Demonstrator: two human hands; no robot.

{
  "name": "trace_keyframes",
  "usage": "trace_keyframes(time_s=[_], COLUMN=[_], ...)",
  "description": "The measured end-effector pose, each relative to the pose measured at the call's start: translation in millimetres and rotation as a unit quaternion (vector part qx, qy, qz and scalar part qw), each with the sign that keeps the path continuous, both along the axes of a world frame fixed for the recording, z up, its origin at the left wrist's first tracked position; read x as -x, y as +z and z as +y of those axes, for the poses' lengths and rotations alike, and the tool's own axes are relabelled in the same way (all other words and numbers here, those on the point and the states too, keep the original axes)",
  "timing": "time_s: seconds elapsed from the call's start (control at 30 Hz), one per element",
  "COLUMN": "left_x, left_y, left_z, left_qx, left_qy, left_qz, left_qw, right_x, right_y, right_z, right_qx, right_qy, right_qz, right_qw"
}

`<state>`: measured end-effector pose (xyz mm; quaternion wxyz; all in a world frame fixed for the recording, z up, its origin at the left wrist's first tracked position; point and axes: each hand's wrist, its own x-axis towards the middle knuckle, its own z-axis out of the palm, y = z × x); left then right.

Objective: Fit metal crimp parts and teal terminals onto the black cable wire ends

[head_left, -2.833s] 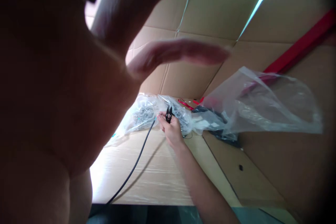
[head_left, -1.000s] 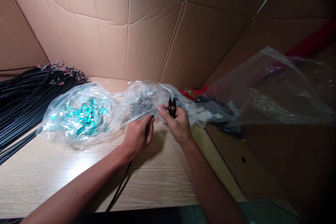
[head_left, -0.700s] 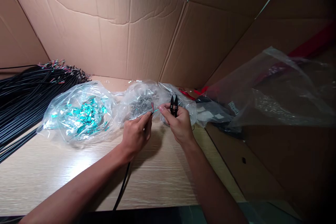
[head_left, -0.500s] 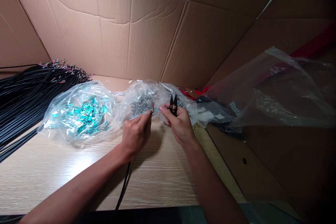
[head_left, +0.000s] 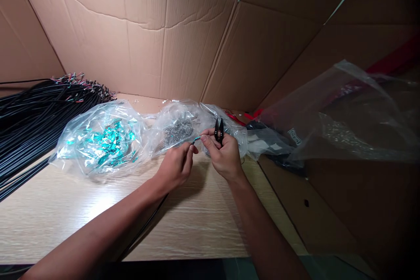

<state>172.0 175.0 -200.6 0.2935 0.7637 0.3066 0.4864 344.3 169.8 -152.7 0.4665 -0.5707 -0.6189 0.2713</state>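
My left hand (head_left: 177, 164) is closed on a black cable (head_left: 144, 226) close to its end; the rest of the cable runs down under my wrist toward the table's front edge. Thin coloured wires (head_left: 197, 138), a blue-green one plainest, stick out of the cable end between my two hands. My right hand (head_left: 225, 155) pinches the tips of these wires between thumb and forefinger. Black thread snips (head_left: 218, 131) are held in the same right hand, blades pointing up and apart. Just behind the hands lies a clear bag of small metal pieces (head_left: 180, 132).
A bundle of black cables (head_left: 33, 118) with bared coloured ends lies at the left. Beside it sits a clear bag of shiny teal pieces (head_left: 111, 142). More plastic bags (head_left: 265, 140) lie at the right. Cardboard walls (head_left: 141, 52) stand behind the wooden table (head_left: 203, 232).
My left hand has rolled over and the cable end now points toward my right hand. The red wires no longer stand up. The cable's trailing part has swung left.
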Motion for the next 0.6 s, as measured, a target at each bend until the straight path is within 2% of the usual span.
trace_keyframes(time_s=[0.07,0.17,0.3,0.4,0.5,0.6], left_x=[2.5,5.6,6.8,5.3,3.0,1.5], left_y=[7.0,11.8,6.3,-2.2,-9.5,-12.6], left_z=[-2.2,-3.8,-1.9,0.7,2.3,2.3], left_qx=[0.092,0.122,0.059,-0.033,-0.128,-0.187], left_qy=[-0.05,-0.067,-0.014,0.052,0.113,0.164], left_qz=[-0.022,-0.036,-0.021,-0.001,0.026,0.04], left_qw=[0.994,0.99,0.998,0.998,0.985,0.968], right_x=[-0.5,-0.3,1.8,2.5,1.9,0.8], right_y=[0.6,1.0,0.4,-0.7,-1.2,-1.3], right_z=[-0.3,-0.5,0.3,0.9,1.1,0.7], right_qx=[-0.005,-0.003,0.017,0.041,0.054,0.039], right_qy=[0.0,-0.002,-0.001,0.007,0.012,-0.001], right_qz=[-0.012,-0.019,0.002,0.029,0.035,0.016], right_qw=[1.0,1.0,1.0,0.999,0.998,0.999])
